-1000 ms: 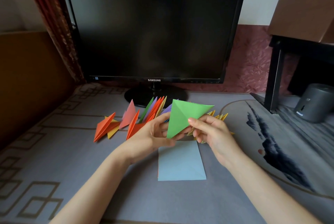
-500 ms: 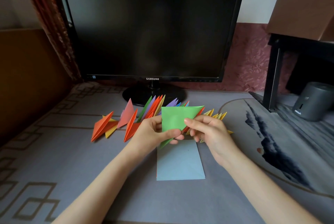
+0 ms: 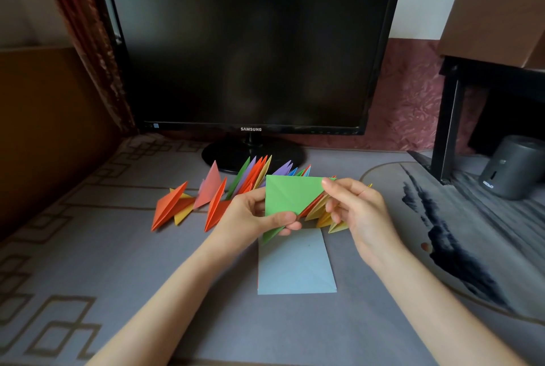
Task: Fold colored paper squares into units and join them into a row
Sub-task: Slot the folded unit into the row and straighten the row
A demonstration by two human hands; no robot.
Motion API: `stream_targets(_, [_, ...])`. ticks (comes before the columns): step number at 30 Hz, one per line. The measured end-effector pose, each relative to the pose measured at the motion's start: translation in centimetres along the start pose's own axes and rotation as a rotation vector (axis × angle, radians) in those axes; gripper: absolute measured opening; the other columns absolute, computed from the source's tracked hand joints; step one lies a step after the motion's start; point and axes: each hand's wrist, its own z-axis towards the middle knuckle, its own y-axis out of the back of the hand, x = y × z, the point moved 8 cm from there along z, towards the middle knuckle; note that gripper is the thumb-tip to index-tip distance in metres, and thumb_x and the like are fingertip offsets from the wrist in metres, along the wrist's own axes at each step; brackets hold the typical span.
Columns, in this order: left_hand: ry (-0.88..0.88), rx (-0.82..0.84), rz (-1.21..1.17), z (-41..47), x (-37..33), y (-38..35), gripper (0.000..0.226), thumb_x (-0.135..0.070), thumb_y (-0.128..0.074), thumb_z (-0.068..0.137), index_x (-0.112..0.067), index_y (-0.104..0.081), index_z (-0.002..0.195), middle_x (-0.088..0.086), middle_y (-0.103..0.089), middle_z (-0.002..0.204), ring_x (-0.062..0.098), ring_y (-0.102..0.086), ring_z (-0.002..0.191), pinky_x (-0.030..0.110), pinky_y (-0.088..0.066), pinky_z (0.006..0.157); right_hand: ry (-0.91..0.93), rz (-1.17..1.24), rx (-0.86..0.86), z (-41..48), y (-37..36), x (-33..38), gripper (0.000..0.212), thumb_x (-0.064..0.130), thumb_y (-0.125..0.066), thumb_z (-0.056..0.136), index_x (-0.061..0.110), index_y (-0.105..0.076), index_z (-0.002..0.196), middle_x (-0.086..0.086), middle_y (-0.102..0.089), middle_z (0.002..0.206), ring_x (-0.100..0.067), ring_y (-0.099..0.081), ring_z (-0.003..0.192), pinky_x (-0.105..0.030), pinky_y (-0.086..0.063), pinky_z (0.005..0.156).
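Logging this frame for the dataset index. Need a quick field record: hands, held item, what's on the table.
held: green folded paper, off the table, between both hands
left hand: pinches its lower edge
right hand: pinches its upper right corner
row: joined coloured units, standing behind the hands, in front of the monitor
flat sheet: light blue square, on the table below the hands
far right: grey cylinder

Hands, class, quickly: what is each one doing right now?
Left hand: pinches the green paper at its lower edge.
Right hand: pinches the same paper's top right corner.
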Motion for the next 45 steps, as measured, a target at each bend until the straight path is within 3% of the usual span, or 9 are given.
stream_targets(15, [-0.026,-0.007,0.061,-0.1,-0.2,0.2,0.033,0.000,-0.068,0.078,-0.020,-0.065,0.104,-0.004,-0.076,0.090,0.013,-0.073,0.080,0.016,-0.055,0.065,0.004,0.122,-0.105,0.3,1.4,0.1,0.021,0.025,-0.059,0.089,0.006,-0.065,0.084,-0.008,-0.066,0.079,-0.012,-0.052,0.052,-0.019,-0.035,0.042])
stream_targets(20, [-0.048,-0.063,-0.043,0.0,-0.5,0.6,0.035,0.005,-0.067,0.078,-0.017,-0.061,0.105,-0.003,-0.076,0.087,0.014,-0.073,0.072,0.016,-0.055,0.061,-0.028,-0.011,0.113,-0.4,-1.2,0.0,0.054,0.053,-0.053,0.076,0.007,-0.064,0.101,-0.009,-0.067,0.083,-0.017,-0.062,0.063,-0.027,-0.048,0.049])
stream_targets(23, [-0.053,-0.087,-0.036,0.0,-0.4,0.7,0.038,0.006,-0.069,0.076,-0.014,-0.058,0.107,-0.002,-0.076,0.085,0.014,-0.073,0.071,0.017,-0.055,0.060,0.010,-0.167,0.238,-1.2,-3.1,-0.2,0.033,0.031,-0.071,0.077,0.006,-0.066,0.098,-0.006,-0.070,0.084,-0.017,-0.066,0.071,-0.026,-0.051,0.056])
stream_targets(26, [-0.048,-0.073,0.046,0.0,-0.3,0.5,0.037,0.001,-0.071,0.076,-0.018,-0.059,0.106,-0.006,-0.075,0.084,0.010,-0.072,0.074,0.015,-0.054,0.061,0.056,-0.236,0.212,-1.2,-3.2,-0.4,0.016,0.008,-0.066,0.082,-0.005,-0.066,0.092,-0.006,-0.071,0.077,-0.012,-0.067,0.064,-0.023,-0.050,0.056])
stream_targets(30, [-0.079,-0.120,0.114,0.1,-0.6,0.9,0.025,-0.027,-0.070,0.074,-0.023,-0.067,0.099,-0.009,-0.074,0.089,0.007,-0.070,0.082,0.018,-0.055,0.067,0.070,-0.232,0.204,-1.0,-2.9,-0.1,0.003,0.001,-0.063,0.084,0.002,-0.066,0.083,-0.002,-0.072,0.070,-0.013,-0.067,0.061,-0.022,-0.049,0.050])
stream_targets(33, [-0.072,-0.177,0.101,0.2,-0.5,1.7,0.022,-0.034,-0.064,0.078,-0.016,-0.071,0.089,-0.003,-0.073,0.083,0.011,-0.069,0.078,0.022,-0.056,0.065,0.014,-0.273,0.283,-1.3,-3.3,-0.4,0.007,-0.001,-0.061,0.085,0.002,-0.062,0.079,-0.006,-0.068,0.060,-0.018,-0.064,0.051,-0.025,-0.046,0.046])
stream_targets(38, [-0.046,-0.192,0.100,0.3,-0.1,2.4,0.009,-0.011,-0.063,0.086,-0.013,-0.071,0.089,-0.005,-0.074,0.079,0.008,-0.070,0.075,0.020,-0.057,0.061,0.030,-0.306,0.338,-1.4,-3.7,-0.9,0.007,0.002,-0.061,0.087,0.002,-0.059,0.080,-0.008,-0.064,0.057,-0.019,-0.059,0.047,-0.025,-0.046,0.044])
stream_targets(40, [-0.039,-0.218,0.014,0.3,0.1,2.7,0.009,-0.006,-0.062,0.087,-0.006,-0.070,0.090,0.000,-0.074,0.077,0.011,-0.070,0.071,0.020,-0.055,0.058,0.093,-0.257,0.284,-1.2,-3.5,-0.5,0.002,0.003,-0.055,0.091,0.004,-0.054,0.090,-0.010,-0.063,0.066,-0.019,-0.059,0.050,-0.025,-0.046,0.043])
stream_targets(45, [-0.023,-0.269,-0.110,0.4,0.5,3.4,0.017,-0.006,-0.059,0.088,0.005,-0.066,0.099,0.015,-0.072,0.089,0.018,-0.071,0.075,0.022,-0.057,0.061,0.399,-0.395,0.346,-1.9,-3.9,1.4,0.042,-0.011,-0.045,0.086,0.025,-0.060,0.101,-0.008,-0.055,0.106,-0.020,-0.060,0.081,-0.029,-0.052,0.068])
